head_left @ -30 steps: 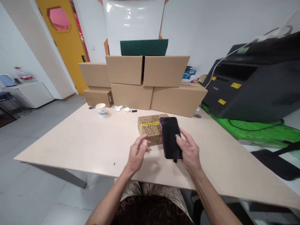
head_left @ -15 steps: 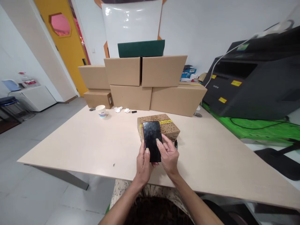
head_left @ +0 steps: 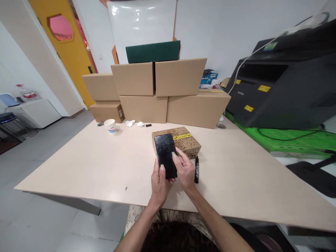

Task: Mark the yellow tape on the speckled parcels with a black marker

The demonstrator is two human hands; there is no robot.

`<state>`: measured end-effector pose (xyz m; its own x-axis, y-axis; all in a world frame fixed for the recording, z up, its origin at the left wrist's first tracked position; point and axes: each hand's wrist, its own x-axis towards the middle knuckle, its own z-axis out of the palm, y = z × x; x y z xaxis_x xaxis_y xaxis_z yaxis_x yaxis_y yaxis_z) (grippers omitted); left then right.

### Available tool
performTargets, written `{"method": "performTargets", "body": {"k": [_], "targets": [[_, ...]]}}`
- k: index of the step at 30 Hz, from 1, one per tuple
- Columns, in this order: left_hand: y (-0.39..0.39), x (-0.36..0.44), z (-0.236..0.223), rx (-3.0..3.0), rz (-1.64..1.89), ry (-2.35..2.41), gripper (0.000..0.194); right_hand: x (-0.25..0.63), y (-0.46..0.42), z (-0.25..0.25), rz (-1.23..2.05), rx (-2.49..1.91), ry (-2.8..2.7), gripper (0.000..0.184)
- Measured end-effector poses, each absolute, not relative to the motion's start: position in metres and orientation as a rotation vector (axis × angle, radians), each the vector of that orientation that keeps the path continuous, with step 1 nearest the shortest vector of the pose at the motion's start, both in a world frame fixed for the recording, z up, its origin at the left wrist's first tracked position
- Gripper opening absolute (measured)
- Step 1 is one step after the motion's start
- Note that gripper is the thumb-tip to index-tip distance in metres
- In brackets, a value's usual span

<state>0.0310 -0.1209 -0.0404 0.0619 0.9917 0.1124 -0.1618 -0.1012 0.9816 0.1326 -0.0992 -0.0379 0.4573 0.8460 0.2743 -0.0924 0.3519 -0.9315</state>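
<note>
1 phone [head_left: 164, 148] sits clasped between left hand [head_left: 159, 183] and right hand [head_left: 186, 173], before 1 closed carton [head_left: 185, 142], contents hidden.

We see a black phone [head_left: 165, 154]. At one o'clock from it, the brown carton [head_left: 185, 141] wears dark speckles and a yellow strip. At four o'clock, we find a black marker [head_left: 196, 171]. At twelve, we spot a dark green box [head_left: 153, 52]; at ten, a white cup [head_left: 110, 126] with blue and red marks.
</note>
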Motion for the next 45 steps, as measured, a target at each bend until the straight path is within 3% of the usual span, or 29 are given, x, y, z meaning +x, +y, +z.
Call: {"method": "performTargets", "body": {"k": [18, 45], "targets": [[-0.114, 0.037, -0.047, 1.311, 1.335, 1.014, 0.086, 0.133, -0.098, -0.041, 0.621, -1.048, -0.876, 0.049], [-0.116, 0.036, -0.047, 1.218, 1.335, 0.960, 0.088, 0.131, -0.099, -0.043, 0.769, -0.986, -0.857, 0.055]]}}
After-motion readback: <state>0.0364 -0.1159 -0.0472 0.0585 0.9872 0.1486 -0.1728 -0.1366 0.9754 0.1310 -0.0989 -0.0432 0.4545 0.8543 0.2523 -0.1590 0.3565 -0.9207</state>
